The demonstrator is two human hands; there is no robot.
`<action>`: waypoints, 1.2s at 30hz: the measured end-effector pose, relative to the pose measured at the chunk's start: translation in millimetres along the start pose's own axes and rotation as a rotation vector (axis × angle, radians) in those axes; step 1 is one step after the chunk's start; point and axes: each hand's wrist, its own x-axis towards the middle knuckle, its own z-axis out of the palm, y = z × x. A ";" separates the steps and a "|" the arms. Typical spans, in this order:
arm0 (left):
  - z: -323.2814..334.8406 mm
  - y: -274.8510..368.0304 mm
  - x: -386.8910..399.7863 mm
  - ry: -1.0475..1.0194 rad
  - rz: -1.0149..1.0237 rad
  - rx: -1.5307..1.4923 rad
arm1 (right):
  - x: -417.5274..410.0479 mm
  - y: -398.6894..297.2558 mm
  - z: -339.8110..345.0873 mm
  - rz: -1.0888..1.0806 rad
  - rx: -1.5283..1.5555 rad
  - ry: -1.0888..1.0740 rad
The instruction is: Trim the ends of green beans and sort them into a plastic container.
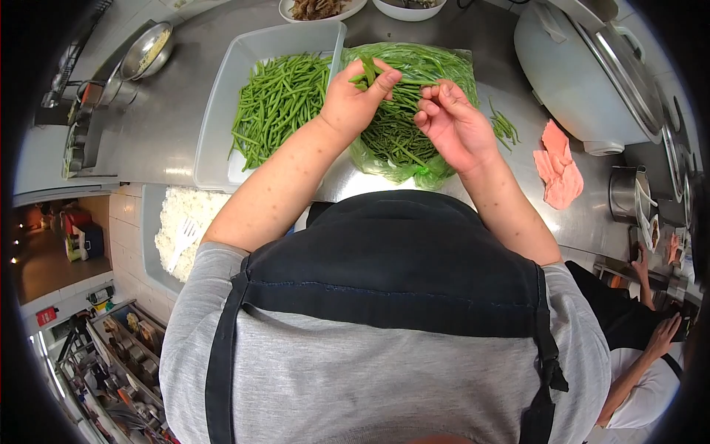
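Observation:
My left hand [358, 95] is closed around several green beans, whose ends stick out beside the thumb. One bean [415, 82] reaches across to my right hand [455, 119], which pinches its far end between thumb and forefinger. Both hands are above an open green plastic bag [383, 170] full of green beans [396, 133]. To the left, a translucent plastic tub [213, 133] holds a heap of green beans [277, 105], partly hidden behind my left forearm. A few bean pieces [503, 126] lie on the steel counter [499, 183] right of the bag.
A pink cloth [557, 166] and a large lidded rice cooker [582, 77] are at the right. Two white bowls [409, 12] stand at the back, a metal bowl [147, 51] back left. Below left is a tub of rice [188, 222]. A co-worker [643, 355] is at the lower right.

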 end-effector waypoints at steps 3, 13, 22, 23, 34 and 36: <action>1.7 -2.3 0.3 -0.041 0.024 0.007 | 1.6 1.6 -14.1 0.006 -0.002 0.027; -2.6 -10.3 5.5 -0.116 0.208 0.154 | -6.2 -13.6 -11.0 -0.006 -0.863 0.232; -1.0 -4.1 6.6 -0.284 0.329 0.321 | -12.0 -15.8 8.2 -0.161 -1.651 0.215; -2.0 -4.6 6.8 -0.285 0.330 0.323 | -11.3 -14.2 8.9 -0.187 -1.607 0.183; -1.9 -0.8 4.9 -0.203 0.189 0.398 | -11.8 -19.9 -2.3 -0.488 -1.622 0.307; -1.8 -4.3 5.5 -0.205 0.220 0.414 | -16.5 -17.0 6.5 -0.411 -1.758 0.272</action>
